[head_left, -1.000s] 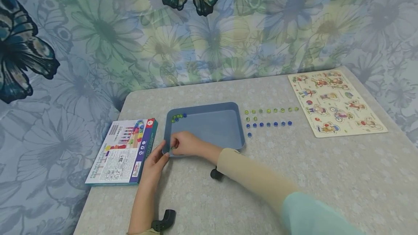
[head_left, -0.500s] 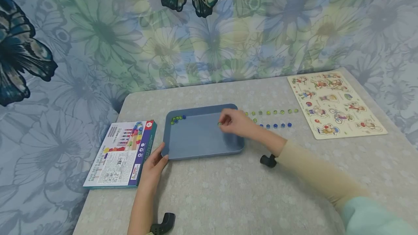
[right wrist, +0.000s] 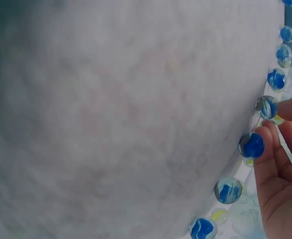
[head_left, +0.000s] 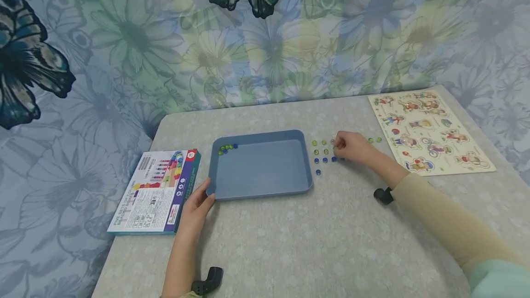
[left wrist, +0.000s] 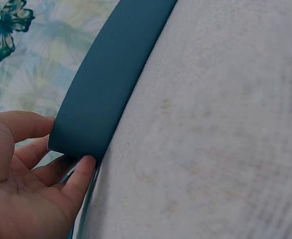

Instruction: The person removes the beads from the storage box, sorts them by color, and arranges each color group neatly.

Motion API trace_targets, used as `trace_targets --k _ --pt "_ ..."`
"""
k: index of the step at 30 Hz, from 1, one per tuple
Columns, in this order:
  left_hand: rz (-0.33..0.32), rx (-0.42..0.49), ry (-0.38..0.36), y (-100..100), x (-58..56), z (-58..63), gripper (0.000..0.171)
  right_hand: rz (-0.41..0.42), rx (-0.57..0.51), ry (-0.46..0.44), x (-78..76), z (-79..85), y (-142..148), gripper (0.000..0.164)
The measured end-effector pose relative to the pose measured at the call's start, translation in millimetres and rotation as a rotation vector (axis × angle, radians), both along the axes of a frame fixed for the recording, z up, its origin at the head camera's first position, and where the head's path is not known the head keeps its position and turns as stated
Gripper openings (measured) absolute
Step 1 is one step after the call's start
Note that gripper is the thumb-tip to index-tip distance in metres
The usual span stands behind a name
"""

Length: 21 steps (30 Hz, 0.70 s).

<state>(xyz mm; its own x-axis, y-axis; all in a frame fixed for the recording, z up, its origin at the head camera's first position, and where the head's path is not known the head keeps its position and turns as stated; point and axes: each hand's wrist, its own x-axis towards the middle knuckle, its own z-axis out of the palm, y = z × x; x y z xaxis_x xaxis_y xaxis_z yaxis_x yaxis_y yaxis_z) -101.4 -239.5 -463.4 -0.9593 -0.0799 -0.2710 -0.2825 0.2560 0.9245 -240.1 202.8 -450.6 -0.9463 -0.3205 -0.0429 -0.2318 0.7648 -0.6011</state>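
Observation:
My left hand [head_left: 196,210] holds the near left corner of a blue-grey tray [head_left: 261,169]; the left wrist view shows its fingers and thumb around the tray's corner [left wrist: 88,104]. Beyond the tray's right side, my right hand [head_left: 354,147] reaches down over rows of glass marbles. Its thumb and fingers pinch a yellow-green marble [right wrist: 279,120], mostly hidden behind a blue marble [right wrist: 268,107] in the right wrist view. Yellow-green marbles [head_left: 314,143] form the back rows, blue marbles [head_left: 316,160] the front ones. Several more marbles [head_left: 226,149] lie in the tray's far left corner.
A flat printed box [head_left: 151,192] lies left of the tray, close to my left forearm. At the back right is a wooden picture puzzle board [head_left: 430,134]. A butterfly-and-flower patterned cloth [head_left: 269,59] hangs behind the table.
My right hand has travelled from the tray's near left corner, across the tray with a yellow-green marble, to the marble rows on the right. The left hand has stayed at the tray corner.

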Motion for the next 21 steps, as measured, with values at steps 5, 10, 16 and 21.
trace_targets --k 5,10,16,21 --pt "0.000 -0.002 0.005 1.3 -0.3 1.2 0.051 0.018 0.064 -0.008 -1.0 2.1 0.8 0.007" --pt "0.003 0.001 0.000 1.8 0.0 2.2 0.051 0.013 0.087 -0.022 -1.2 4.4 -0.3 0.008" --pt "0.006 0.000 -0.009 1.8 0.4 2.2 0.051 -0.007 0.078 -0.040 -1.1 1.4 0.2 0.009" --pt "0.011 -0.001 -0.015 2.0 0.5 2.6 0.051 -0.014 0.064 -0.056 1.5 3.3 -0.3 0.011"
